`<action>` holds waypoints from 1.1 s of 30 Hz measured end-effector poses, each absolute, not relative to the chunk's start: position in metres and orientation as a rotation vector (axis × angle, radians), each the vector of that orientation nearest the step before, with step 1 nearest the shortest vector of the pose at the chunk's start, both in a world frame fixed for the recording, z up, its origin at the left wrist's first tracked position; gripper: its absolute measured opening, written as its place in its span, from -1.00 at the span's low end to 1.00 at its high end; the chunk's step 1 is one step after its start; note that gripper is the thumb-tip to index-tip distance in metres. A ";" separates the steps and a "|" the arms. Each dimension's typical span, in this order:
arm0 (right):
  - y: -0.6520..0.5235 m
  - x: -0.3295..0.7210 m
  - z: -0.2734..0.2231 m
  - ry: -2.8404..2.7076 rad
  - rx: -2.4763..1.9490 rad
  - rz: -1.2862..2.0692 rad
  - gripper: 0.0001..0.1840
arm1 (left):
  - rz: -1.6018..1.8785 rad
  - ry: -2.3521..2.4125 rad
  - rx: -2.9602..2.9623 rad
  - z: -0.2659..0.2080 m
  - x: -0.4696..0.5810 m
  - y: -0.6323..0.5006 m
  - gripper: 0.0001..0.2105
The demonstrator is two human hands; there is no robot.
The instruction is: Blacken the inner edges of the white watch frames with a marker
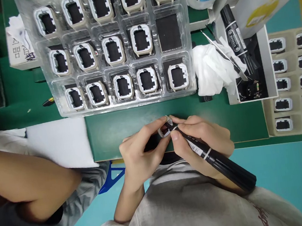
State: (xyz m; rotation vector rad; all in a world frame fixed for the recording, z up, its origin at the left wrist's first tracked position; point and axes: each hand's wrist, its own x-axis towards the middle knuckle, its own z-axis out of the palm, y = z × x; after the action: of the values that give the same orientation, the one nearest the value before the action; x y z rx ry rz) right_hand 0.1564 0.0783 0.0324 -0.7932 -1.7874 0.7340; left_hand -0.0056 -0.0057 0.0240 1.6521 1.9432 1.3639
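Observation:
Between the thumb and fingers of my left hand (141, 149) is a small white frame (165, 129), held just over the front edge of the green table. My right hand (205, 135) grips a black marker pen (208, 153), its tip against or just inside the frame; the exact contact is hidden by my fingers. Behind my hands lies a clear plastic tray (128, 106) holding rows of similar white frames (142, 40). One compartment (168, 33) at the tray's right side holds no frame.
To the right stand a box (267, 62) with another marker (233, 31) and tweezers (223, 52), crumpled white tissue (209, 71) and bottles (266, 0). A beige tray (270, 113) of frames sits far right. At left is another person's arm (28, 172) beside a white sheet (61, 142).

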 end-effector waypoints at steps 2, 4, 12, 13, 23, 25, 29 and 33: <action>0.079 0.158 0.033 -1.795 -0.793 0.743 -0.72 | 1.359 1.947 1.653 0.024 -0.006 -0.006 -0.63; 0.079 0.159 0.033 -1.816 -0.782 0.737 -0.72 | 1.352 1.958 1.660 0.023 -0.005 -0.006 -0.64; 0.082 0.158 0.033 -1.808 -0.757 0.741 -0.67 | 1.370 1.957 1.631 0.021 -0.006 -0.008 -0.64; 0.082 0.158 0.032 -1.806 -0.753 0.740 -0.67 | 1.373 1.955 1.622 0.021 -0.005 -0.009 -0.63; 0.081 0.156 0.031 -1.792 -0.746 0.748 -0.69 | 1.365 1.989 1.609 0.020 -0.004 -0.011 -0.64; 0.081 0.157 0.031 -1.788 -0.757 0.752 -0.69 | 1.365 1.992 1.607 0.021 -0.004 -0.010 -0.64; 0.083 0.159 0.030 -1.814 -0.730 0.739 -0.67 | 1.367 1.989 1.611 0.021 -0.004 -0.010 -0.67; 0.085 0.159 0.030 -1.825 -0.730 0.744 -0.68 | 1.360 1.988 1.597 0.020 -0.005 -0.011 -0.69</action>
State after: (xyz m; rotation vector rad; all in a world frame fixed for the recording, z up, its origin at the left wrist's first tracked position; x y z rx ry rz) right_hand 0.1591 0.0847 0.0303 -0.7298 -1.8247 0.7442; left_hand -0.0046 -0.0109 0.0205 1.5970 1.9878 1.3602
